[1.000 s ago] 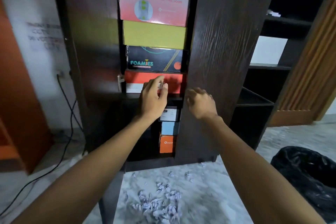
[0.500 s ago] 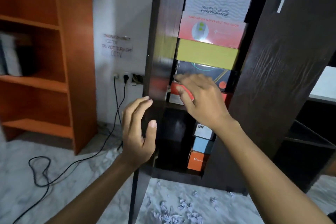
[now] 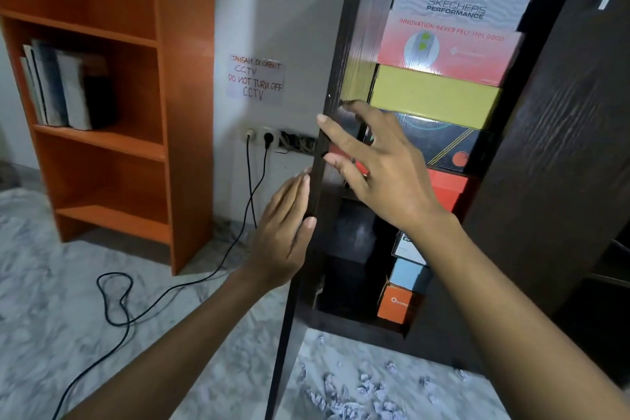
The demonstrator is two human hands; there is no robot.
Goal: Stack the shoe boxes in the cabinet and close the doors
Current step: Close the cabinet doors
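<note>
Shoe boxes [image 3: 439, 78] stacked inside cabinet [image 3: 552, 153]

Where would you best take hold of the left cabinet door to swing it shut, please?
Probably at the left cabinet door's free vertical edge, about mid-height, coming from its outer left side. The door stands edge-on toward the camera, so that narrow edge is exposed, and the left hand already lies flat there; the right hand reaches from the inner side.

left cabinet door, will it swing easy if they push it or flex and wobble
The left door looks like a stiff wood panel, so it probably swings as one piece without bending. It is tall and narrow, so the far end may wobble slightly. The left hand lies flat on its outer face, suggesting a light push is enough.
</note>
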